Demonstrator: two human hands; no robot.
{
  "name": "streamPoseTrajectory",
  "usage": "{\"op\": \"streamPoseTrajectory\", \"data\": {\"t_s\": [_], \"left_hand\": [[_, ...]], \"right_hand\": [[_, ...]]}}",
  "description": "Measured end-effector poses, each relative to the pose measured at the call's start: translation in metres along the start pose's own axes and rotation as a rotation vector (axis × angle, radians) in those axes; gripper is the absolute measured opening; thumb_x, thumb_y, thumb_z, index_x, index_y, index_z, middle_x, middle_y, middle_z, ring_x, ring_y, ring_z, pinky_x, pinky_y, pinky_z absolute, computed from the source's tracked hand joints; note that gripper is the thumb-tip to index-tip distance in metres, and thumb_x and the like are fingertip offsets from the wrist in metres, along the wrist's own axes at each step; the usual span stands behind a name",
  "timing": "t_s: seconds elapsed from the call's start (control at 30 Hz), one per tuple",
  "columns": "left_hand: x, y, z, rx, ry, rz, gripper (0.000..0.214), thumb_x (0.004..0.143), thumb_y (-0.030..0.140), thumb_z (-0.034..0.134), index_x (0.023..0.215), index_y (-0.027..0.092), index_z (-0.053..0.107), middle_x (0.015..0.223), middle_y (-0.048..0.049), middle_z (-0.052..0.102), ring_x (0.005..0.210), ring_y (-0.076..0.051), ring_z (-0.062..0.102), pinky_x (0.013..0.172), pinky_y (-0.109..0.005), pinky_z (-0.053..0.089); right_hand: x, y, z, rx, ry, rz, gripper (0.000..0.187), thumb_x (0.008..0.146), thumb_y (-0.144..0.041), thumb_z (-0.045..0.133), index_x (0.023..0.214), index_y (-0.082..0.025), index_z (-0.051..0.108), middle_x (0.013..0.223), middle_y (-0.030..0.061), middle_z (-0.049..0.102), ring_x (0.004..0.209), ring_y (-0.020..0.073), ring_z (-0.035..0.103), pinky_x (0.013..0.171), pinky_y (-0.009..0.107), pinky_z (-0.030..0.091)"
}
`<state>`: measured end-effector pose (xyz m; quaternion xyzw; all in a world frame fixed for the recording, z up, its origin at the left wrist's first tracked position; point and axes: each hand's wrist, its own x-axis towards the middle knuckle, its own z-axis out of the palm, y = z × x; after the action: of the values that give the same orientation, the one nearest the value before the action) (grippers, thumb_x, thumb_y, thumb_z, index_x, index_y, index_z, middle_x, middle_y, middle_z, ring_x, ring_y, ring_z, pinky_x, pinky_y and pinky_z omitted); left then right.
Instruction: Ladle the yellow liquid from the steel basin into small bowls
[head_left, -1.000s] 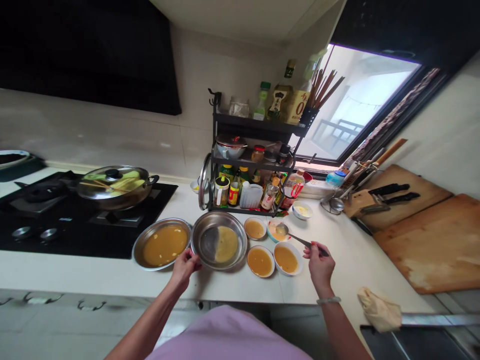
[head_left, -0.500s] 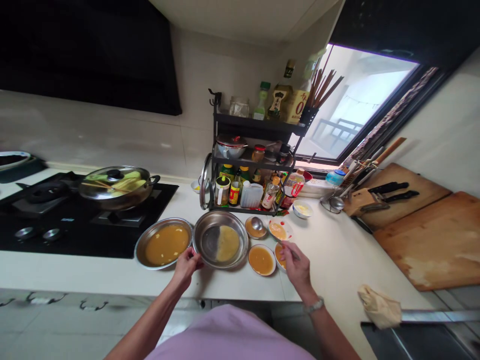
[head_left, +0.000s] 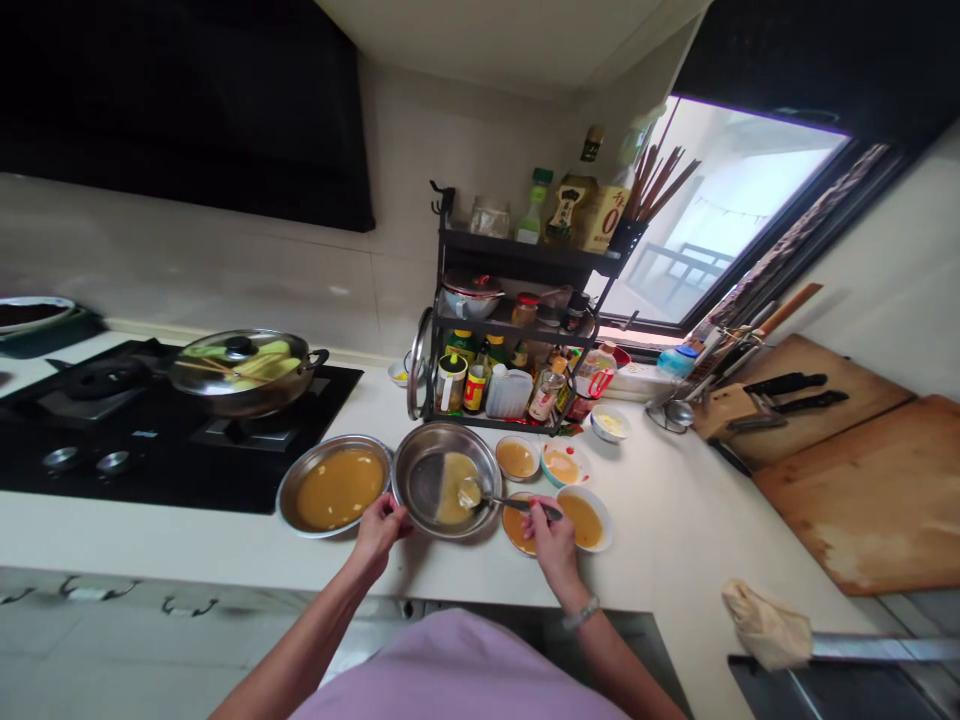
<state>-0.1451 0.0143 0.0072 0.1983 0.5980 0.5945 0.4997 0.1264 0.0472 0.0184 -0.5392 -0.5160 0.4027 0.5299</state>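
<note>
My left hand [head_left: 384, 525] pinches the near-left rim of a round steel basin [head_left: 417, 485], which is tilted so that shallow yellowish liquid [head_left: 452, 510] pools on its right side. Gripped by its dark handle in my right hand [head_left: 553, 540] is a metal spoon [head_left: 470, 492], its head down in that liquid. Under the right hand, a bowl of orange-brown liquid [head_left: 517, 527] is partly hidden. Just right of it sits a white bowl [head_left: 604, 525] with similar liquid. Behind these are a small bowl [head_left: 518, 458] and a red-patterned bowl [head_left: 583, 462].
A second steel basin [head_left: 287, 497] of brown liquid stands at left, beside the gas hob [head_left: 240, 480] with a lidded pan [head_left: 240, 392]. Behind is a black spice rack [head_left: 525, 252]. A small bowl [head_left: 610, 425], knife block [head_left: 727, 408] and cutting boards [head_left: 862, 500] are at right.
My right hand has moved left, carrying the spoon from above the small bowls into the liquid in the tilted basin. The left hand keeps its hold on the rim.
</note>
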Motion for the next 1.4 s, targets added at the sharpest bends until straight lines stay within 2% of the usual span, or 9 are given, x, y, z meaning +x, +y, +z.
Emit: {"op": "streamPoseTrajectory", "data": {"t_s": [0.17,0.47,0.6,0.8,1.03,1.13,1.3,1.4], "left_hand": [[0.001,-0.001,-0.002,-0.004,-0.018,0.000,0.036,0.050,0.029,0.074,0.056,0.020,0.040,0.046,0.0088,0.047,0.042,-0.008,0.049,0.049,-0.028,0.052],[-0.001,0.002,-0.002,0.001,-0.033,-0.014,0.038,0.050,0.031,0.076,0.055,0.020,0.040,0.046,0.0082,0.048,0.043,-0.008,0.050,0.051,-0.028,0.053],[-0.003,0.004,-0.001,-0.010,-0.031,-0.023,0.038,0.049,0.030,0.076,0.055,0.020,0.040,0.046,0.0082,0.049,0.043,-0.008,0.050,0.051,-0.028,0.053],[-0.003,0.003,0.000,-0.016,-0.021,-0.019,0.038,0.049,0.028,0.077,0.055,0.019,0.040,0.047,0.0078,0.050,0.044,-0.008,0.050,0.051,-0.027,0.052],[-0.005,0.003,-0.001,0.004,-0.024,-0.011,0.036,0.050,0.029,0.075,0.055,0.019,0.041,0.049,0.0070,0.051,0.045,-0.009,0.051,0.051,-0.028,0.052],[-0.006,0.003,-0.001,0.011,-0.029,-0.005,0.035,0.050,0.028,0.075,0.055,0.019,0.042,0.048,0.0071,0.050,0.044,-0.008,0.050,0.051,-0.027,0.052],[-0.007,0.003,-0.001,0.005,-0.024,0.006,0.035,0.049,0.029,0.075,0.056,0.019,0.042,0.049,0.0078,0.048,0.046,-0.009,0.050,0.052,-0.029,0.054],[-0.007,0.002,-0.001,0.000,-0.016,0.009,0.035,0.049,0.029,0.074,0.056,0.019,0.042,0.049,0.0076,0.049,0.045,-0.008,0.050,0.051,-0.029,0.053]], "right_hand": [[0.008,-0.009,-0.003,0.174,0.126,0.125,0.040,0.071,-0.053,0.069,0.084,-0.016,0.061,0.053,0.0007,0.062,0.044,0.0152,0.055,0.041,0.025,0.045],[0.012,-0.031,-0.016,0.306,0.187,0.143,0.037,0.067,-0.046,0.075,0.082,-0.016,0.061,0.054,0.0005,0.064,0.047,0.0158,0.058,0.041,0.024,0.044],[0.019,-0.041,-0.030,0.319,0.197,0.127,0.035,0.066,-0.046,0.075,0.079,-0.016,0.062,0.053,0.0013,0.064,0.048,0.0167,0.060,0.042,0.025,0.045],[0.036,-0.047,-0.062,0.341,0.335,0.075,0.034,0.062,-0.041,0.078,0.079,-0.015,0.063,0.054,0.0022,0.066,0.046,0.0134,0.058,0.043,0.023,0.046],[0.054,-0.041,-0.107,0.221,0.507,-0.059,0.038,0.064,-0.044,0.076,0.081,-0.013,0.062,0.052,0.0008,0.065,0.045,0.0145,0.060,0.043,0.024,0.050],[0.058,-0.039,-0.119,0.095,0.535,-0.098,0.042,0.067,-0.049,0.074,0.083,-0.013,0.062,0.052,0.0000,0.064,0.043,0.0138,0.059,0.043,0.025,0.050],[0.057,-0.028,-0.125,-0.166,0.438,-0.189,0.042,0.076,-0.054,0.064,0.091,-0.014,0.064,0.058,0.0006,0.064,0.047,0.0150,0.061,0.045,0.027,0.053],[0.054,-0.023,-0.126,-0.326,0.320,-0.334,0.035,0.083,-0.049,0.057,0.093,-0.016,0.066,0.071,0.0037,0.066,0.055,0.0161,0.063,0.049,0.029,0.055]]}}
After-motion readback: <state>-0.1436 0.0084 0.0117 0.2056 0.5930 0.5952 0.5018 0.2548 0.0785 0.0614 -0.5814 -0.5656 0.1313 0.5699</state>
